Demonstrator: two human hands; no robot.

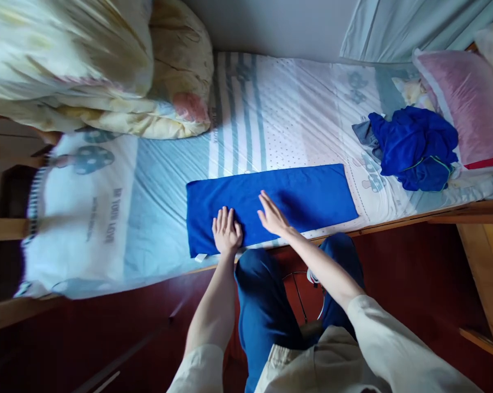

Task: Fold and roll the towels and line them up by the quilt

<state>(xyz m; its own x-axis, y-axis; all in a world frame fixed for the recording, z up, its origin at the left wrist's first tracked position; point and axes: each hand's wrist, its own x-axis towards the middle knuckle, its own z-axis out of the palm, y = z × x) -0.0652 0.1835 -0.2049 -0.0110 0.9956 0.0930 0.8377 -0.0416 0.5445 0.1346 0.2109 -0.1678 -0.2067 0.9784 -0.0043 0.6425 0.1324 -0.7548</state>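
Note:
A blue cloth [312, 191] lies as a long flat strip near the front edge of the bed, with a small white tag at its lower left corner. My left hand [227, 229] rests palm down on the cloth's left part, fingers a little apart. Over the middle of the cloth is my right hand [272, 215], tilted on edge with its fingers stretched out and nothing in it. Whether the right hand touches the cloth is hard to tell.
Crumpled blue clothes [418, 142] lie at the right beside a pink pillow [469, 103]. A bulky yellowish quilt [176, 71] fills the back left of the bed [164, 213]. Wooden bed rails [467, 210] run along the front edge, above my knees.

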